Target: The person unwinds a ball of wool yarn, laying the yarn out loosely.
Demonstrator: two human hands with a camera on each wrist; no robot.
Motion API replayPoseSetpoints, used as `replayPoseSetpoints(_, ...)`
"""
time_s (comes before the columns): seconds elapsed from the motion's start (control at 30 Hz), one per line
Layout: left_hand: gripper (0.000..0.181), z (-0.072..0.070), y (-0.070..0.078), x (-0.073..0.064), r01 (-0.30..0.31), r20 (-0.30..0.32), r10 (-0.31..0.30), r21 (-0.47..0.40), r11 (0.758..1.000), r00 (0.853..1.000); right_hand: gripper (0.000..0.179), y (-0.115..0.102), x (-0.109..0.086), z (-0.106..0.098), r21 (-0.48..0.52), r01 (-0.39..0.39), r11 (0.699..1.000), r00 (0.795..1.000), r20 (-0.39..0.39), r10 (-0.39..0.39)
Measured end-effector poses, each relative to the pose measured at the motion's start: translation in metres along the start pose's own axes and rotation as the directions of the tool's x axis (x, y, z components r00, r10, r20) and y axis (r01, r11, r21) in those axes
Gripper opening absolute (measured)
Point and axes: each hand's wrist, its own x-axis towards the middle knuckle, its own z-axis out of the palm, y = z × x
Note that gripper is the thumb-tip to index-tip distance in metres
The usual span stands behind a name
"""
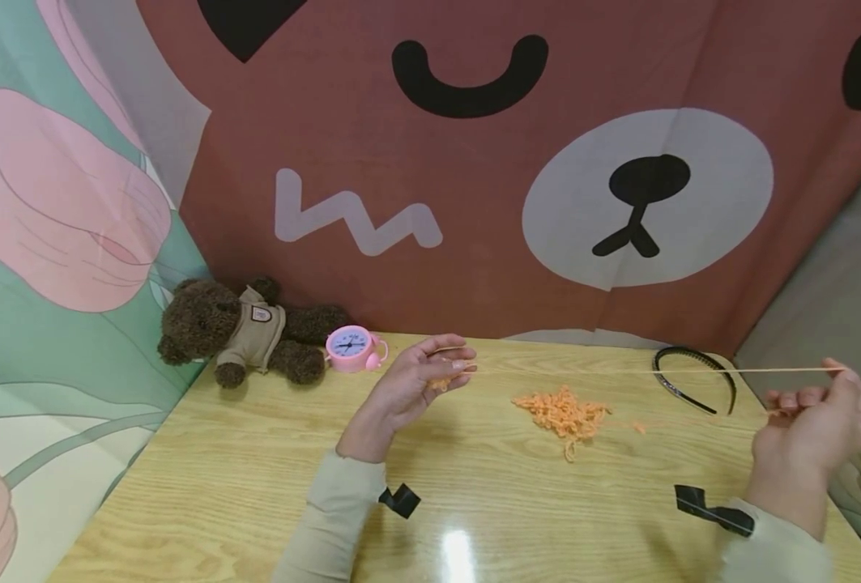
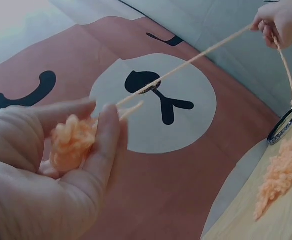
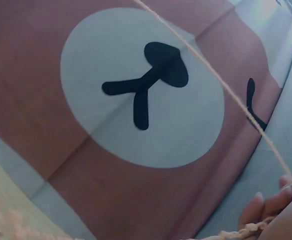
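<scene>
A small wound bundle of orange yarn (image 2: 72,145) sits in my left hand (image 1: 411,385), held between thumb and fingers. From it a taut strand (image 1: 583,372) runs across to my right hand (image 1: 812,429), which grips it high at the right side. Below the strand, a loose, crinkled heap of the same yarn (image 1: 563,414) lies on the table. A looser length hangs from the right hand down toward that heap, as the left wrist view shows. Curled right fingers (image 3: 273,206) appear at the lower right corner of the right wrist view, with kinked yarn beside them.
A brown plush bear (image 1: 255,332) lies at the table's back left, beside a pink alarm clock (image 1: 350,348). At the back right rests a black headband (image 1: 681,389). A printed cloth (image 1: 372,291) hangs behind the wooden table (image 1: 204,478).
</scene>
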Motion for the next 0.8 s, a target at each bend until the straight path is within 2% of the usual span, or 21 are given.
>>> replayPoseSetpoints(0.07, 0.029, 0.002, 0.0, -0.001, 0.007, 0.039, -0.008, 0.015, 1.0, 0.999, 0.016, 0.001, 0.001, -0.001, -0.137, -0.061, 0.989, 0.998, -0.003, 0.061)
replayPoseSetpoints(0.1, 0.03, 0.003, 0.0, -0.001, 0.01, 0.06, -0.011, 0.022, 1.0, 0.998, 0.015, 0.002, 0.001, -0.001, -0.228, -0.09, 0.969, 0.995, 0.012, 0.095)
replayPoseSetpoints(0.13, 0.03, 0.004, -0.001, -0.001, 0.013, 0.076, -0.014, 0.021, 1.0, 0.997, 0.015, 0.004, 0.001, -0.001, -0.342, -0.107, 0.934, 0.992, 0.032, 0.125)
replayPoseSetpoints(0.17, 0.03, 0.006, -0.001, -0.002, 0.016, 0.085, -0.017, 0.012, 1.0, 0.996, 0.014, 0.007, 0.0, -0.001, -0.468, -0.102, 0.878, 0.986, 0.066, 0.15)
replayPoseSetpoints(0.2, 0.03, 0.007, -0.002, -0.001, 0.015, 0.091, -0.016, 0.004, 1.0, 0.996, 0.015, 0.011, 0.0, -0.001, -0.603, -0.065, 0.795, 0.98, 0.111, 0.164)
replayPoseSetpoints(0.27, 0.029, 0.009, -0.003, -0.001, 0.013, 0.089, -0.012, -0.018, 1.0, 0.996, 0.019, 0.02, -0.003, 0.002, -0.804, 0.066, 0.59, 0.958, 0.216, 0.188)
replayPoseSetpoints(0.3, 0.028, 0.01, -0.004, -0.001, 0.012, 0.085, -0.009, -0.028, 1.0, 0.996, 0.023, 0.026, -0.005, 0.003, -0.859, 0.148, 0.49, 0.945, 0.269, 0.187)
replayPoseSetpoints(0.37, 0.028, 0.012, -0.005, 0.0, 0.007, 0.073, -0.003, -0.052, 0.999, 0.997, 0.031, 0.036, -0.011, 0.008, -0.894, 0.299, 0.334, 0.913, 0.37, 0.173)
replayPoseSetpoints(0.4, 0.027, 0.013, -0.006, 0.001, 0.003, 0.07, 0.001, -0.06, 0.998, 0.998, 0.036, 0.041, -0.015, 0.011, -0.886, 0.356, 0.296, 0.892, 0.417, 0.174)
replayPoseSetpoints(0.43, 0.027, 0.013, -0.007, 0.001, 0.001, 0.066, 0.003, -0.07, 0.998, 0.998, 0.04, 0.046, -0.02, 0.014, -0.869, 0.407, 0.282, 0.868, 0.464, 0.179)
replayPoseSetpoints(0.47, 0.027, 0.014, -0.007, 0.001, -0.001, 0.065, 0.006, -0.08, 0.997, 0.998, 0.043, 0.051, -0.026, 0.018, -0.845, 0.454, 0.283, 0.839, 0.513, 0.185)
replayPoseSetpoints(0.5, 0.027, 0.015, -0.008, 0.002, -0.002, 0.061, 0.007, -0.086, 0.996, 0.998, 0.045, 0.056, -0.033, 0.022, -0.814, 0.503, 0.292, 0.802, 0.565, 0.195)
replayPoseSetpoints(0.53, 0.027, 0.015, -0.008, 0.002, -0.002, 0.06, 0.008, -0.091, 0.996, 0.998, 0.044, 0.062, -0.041, 0.026, -0.775, 0.554, 0.305, 0.752, 0.623, 0.217)
replayPoseSetpoints(0.6, 0.027, 0.016, -0.009, 0.003, 0.001, 0.058, 0.004, -0.1, 0.995, 0.998, 0.044, 0.074, -0.058, 0.034, -0.695, 0.634, 0.339, 0.625, 0.718, 0.306)
replayPoseSetpoints(0.63, 0.026, 0.017, -0.009, 0.003, 0.004, 0.057, 0.002, -0.102, 0.995, 0.998, 0.044, 0.081, -0.068, 0.037, -0.651, 0.67, 0.358, 0.545, 0.758, 0.358)
replayPoseSetpoints(0.67, 0.026, 0.017, -0.009, 0.003, 0.006, 0.057, 0.0, -0.107, 0.994, 0.998, 0.044, 0.088, -0.077, 0.041, -0.609, 0.697, 0.38, 0.457, 0.785, 0.419)
replayPoseSetpoints(0.73, 0.025, 0.019, -0.009, 0.002, 0.009, 0.057, -0.003, -0.112, 0.994, 0.998, 0.045, 0.1, -0.094, 0.046, -0.56, 0.694, 0.452, 0.278, 0.788, 0.55)
replayPoseSetpoints(0.77, 0.024, 0.019, -0.008, 0.002, 0.01, 0.056, -0.004, -0.113, 0.994, 0.998, 0.047, 0.105, -0.102, 0.048, -0.559, 0.675, 0.481, 0.201, 0.767, 0.609)
replayPoseSetpoints(0.8, 0.024, 0.02, -0.008, 0.001, 0.011, 0.054, -0.005, -0.114, 0.993, 0.999, 0.048, 0.109, -0.109, 0.049, -0.564, 0.655, 0.503, 0.135, 0.742, 0.656)
